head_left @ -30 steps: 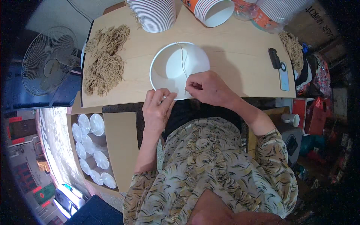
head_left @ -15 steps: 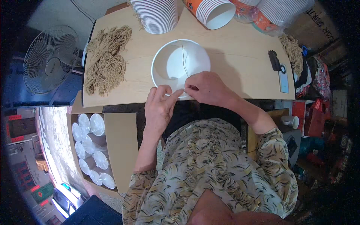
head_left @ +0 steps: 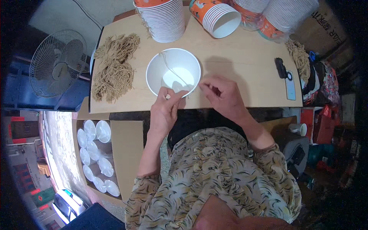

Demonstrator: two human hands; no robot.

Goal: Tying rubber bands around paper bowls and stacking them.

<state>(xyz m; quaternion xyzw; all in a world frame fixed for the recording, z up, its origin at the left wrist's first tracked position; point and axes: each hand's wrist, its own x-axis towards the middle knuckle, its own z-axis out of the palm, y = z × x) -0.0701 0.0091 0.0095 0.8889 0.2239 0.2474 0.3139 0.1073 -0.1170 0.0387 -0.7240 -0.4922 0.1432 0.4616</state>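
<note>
A white paper bowl (head_left: 173,71) stands upright on the wooden table (head_left: 237,65), a thin tan string (head_left: 172,69) running across its inside from the far rim to the near rim. My left hand (head_left: 165,111) pinches the string's near end at the bowl's front rim. My right hand (head_left: 222,96) rests just right of the bowl with its fingers curled; whether it holds the string I cannot tell.
A heap of tan strings (head_left: 113,67) lies left of the bowl, a smaller bundle (head_left: 299,57) at the right. Stacks of paper bowls (head_left: 163,19) stand at the back. A phone (head_left: 290,84) lies right. A carton of lids (head_left: 96,153) and a fan (head_left: 57,63) sit at left.
My right hand has drawn away from the bowl's front rim to the right. My left hand has moved up to the rim and taken the string end.
</note>
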